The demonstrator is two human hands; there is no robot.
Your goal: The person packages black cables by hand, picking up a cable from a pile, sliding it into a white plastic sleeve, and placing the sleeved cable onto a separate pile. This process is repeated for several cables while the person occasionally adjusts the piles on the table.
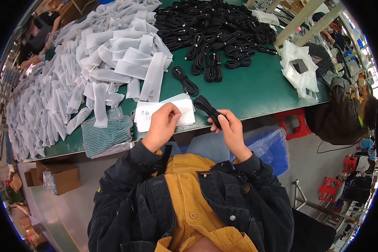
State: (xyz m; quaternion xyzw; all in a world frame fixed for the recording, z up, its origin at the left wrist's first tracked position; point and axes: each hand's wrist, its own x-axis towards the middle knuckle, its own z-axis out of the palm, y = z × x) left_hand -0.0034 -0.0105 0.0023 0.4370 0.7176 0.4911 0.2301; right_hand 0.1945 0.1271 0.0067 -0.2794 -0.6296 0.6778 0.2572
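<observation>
My right hand grips a coiled black cable between thumb and fingers, just over the table's front edge. The coil points up and to the left. My left hand is closed in a pinch over a stack of flat white plastic bags, at the edge of a bag; the fingertips are partly hidden. Another coiled black cable lies on the table just beyond the stack. A pile of black cable coils covers the far middle of the table.
Filled translucent bags are heaped across the left of the green table. A striped teal cloth lies at the front edge. A white plastic bag with a dark block stands at right. A red stool and blue lined bin are below.
</observation>
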